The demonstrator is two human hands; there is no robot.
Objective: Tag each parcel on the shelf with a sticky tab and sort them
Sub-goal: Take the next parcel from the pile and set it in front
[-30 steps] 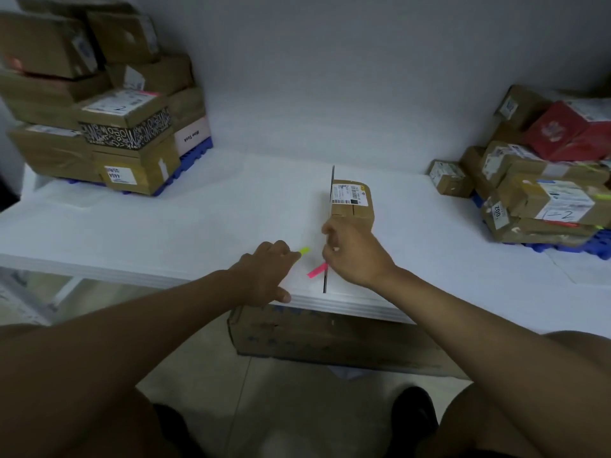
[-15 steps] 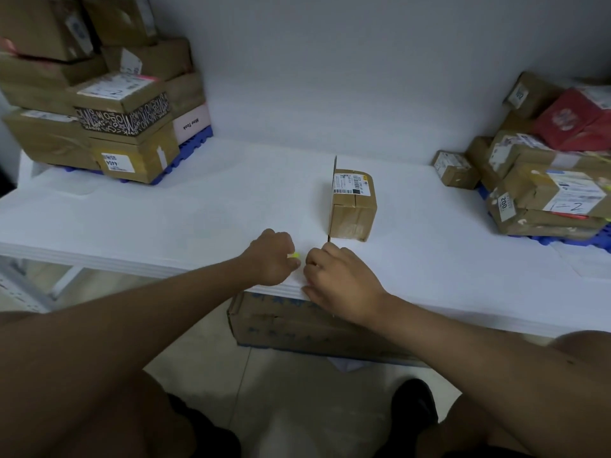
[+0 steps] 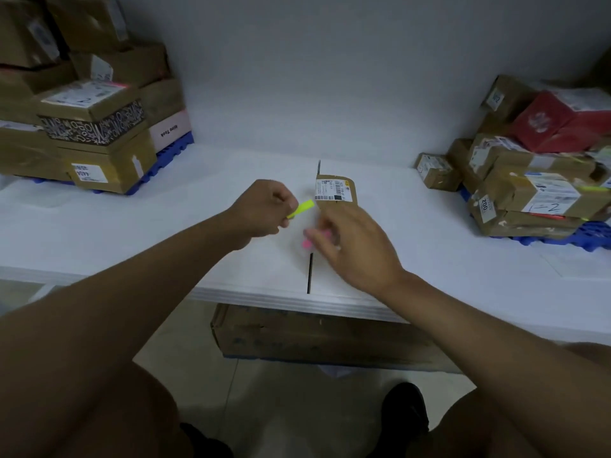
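Yellow tab [image 3: 301, 208] pinched in left grip [image 3: 264, 208].

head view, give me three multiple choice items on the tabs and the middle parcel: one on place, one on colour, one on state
1. Where is the middle parcel?
A. on the left stack
B. alone on the shelf, just beyond the right hand
C. on the floor

2. What colour is the tab in the left hand?
A. yellow-green
B. blue
C. white

3. How is the pink tab held?
A. stuck on the parcel
B. lying loose on the shelf
C. at the right hand's fingertips

Answers: 1 B, it stands by itself between the two stacks; 2 A, a bright yellow-green strip sticks out of the fist; 3 C, it shows at the fingertips, though blurred.
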